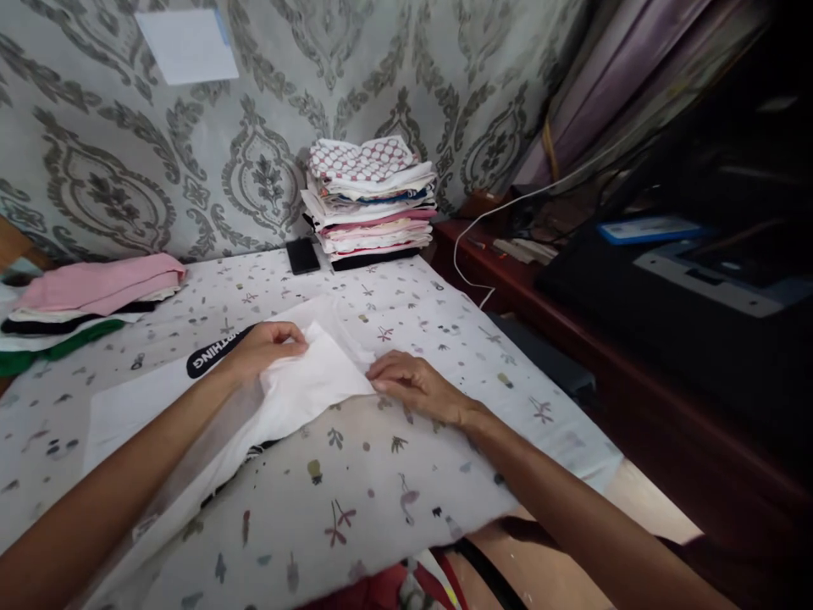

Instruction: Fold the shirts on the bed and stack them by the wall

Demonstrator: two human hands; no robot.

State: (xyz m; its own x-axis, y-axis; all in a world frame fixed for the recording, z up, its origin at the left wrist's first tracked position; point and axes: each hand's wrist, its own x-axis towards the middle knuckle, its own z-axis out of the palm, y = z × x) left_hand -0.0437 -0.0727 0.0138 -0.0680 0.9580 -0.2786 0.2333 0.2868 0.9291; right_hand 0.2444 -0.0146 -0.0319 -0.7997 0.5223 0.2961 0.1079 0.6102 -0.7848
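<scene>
A white garment with a dark patch of white lettering lies spread over the patterned sheet, partly bunched near the middle. My left hand pinches its upper part, thumb and fingers together on the cloth. At the garment's right edge, my right hand has its fingers closed on a corner of the fabric. My left forearm crosses over the garment and hides part of it.
Folded clothes are stacked by the wall, beside a black phone. Another pile, pink on top, lies at left. A dark red desk with a white cable stands at right.
</scene>
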